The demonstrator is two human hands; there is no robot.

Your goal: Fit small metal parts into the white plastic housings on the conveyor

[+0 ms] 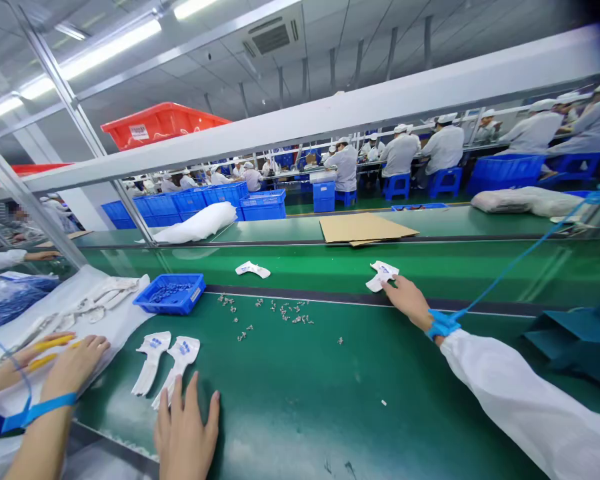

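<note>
My left hand (186,427) lies over the green work surface with its fingers apart. Its fingertips are at the lower end of a white curved plastic part (183,357) with blue marks; whether they touch it, I cannot tell. A similar part (153,360) is just left of that one. Out at the green belt, my right hand (407,300) has its thumb and fingers closed on the edge of another white plastic part (380,275). A blue strap circles that wrist. Farther left on the belt lies one more white part (253,269).
Small metal pieces (295,313) are scattered mid-table. A blue tray (173,300) of small blue pieces stands left. A co-worker's hands (75,367) with yellow-handled pliers are at the left edge. Cardboard (365,227) lies beyond the belt. A blue cord (520,253) stretches rightward.
</note>
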